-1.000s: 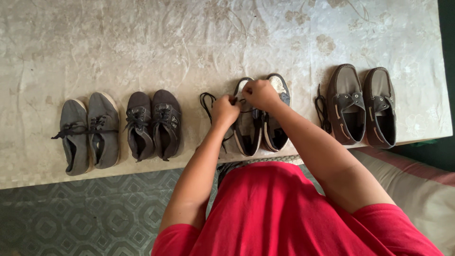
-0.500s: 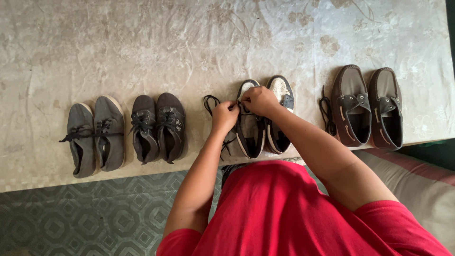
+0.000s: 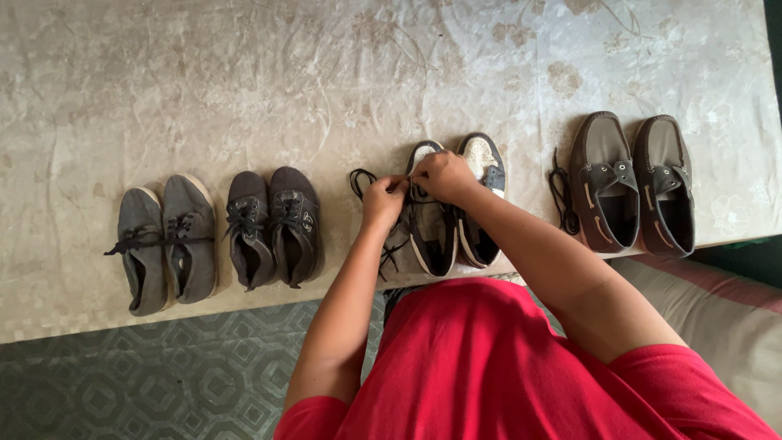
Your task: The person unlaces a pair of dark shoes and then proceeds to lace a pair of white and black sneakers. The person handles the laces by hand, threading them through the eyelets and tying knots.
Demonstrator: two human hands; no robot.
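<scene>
Since a second ago, the left hand (image 3: pixel 383 198) and right hand (image 3: pixel 442 175) have drawn closer together over the black lace (image 3: pixel 364 181), fingertips now nearly touching at the shoe's (image 3: pixel 429 224) twelve o'clock end.

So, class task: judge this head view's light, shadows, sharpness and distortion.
Head view: soft, even daylight, no glare on the table; faint shadows beside each shoe; the left hand, right hand and lace look sharp; the table edge bows slightly, a wide-lens effect.
</scene>
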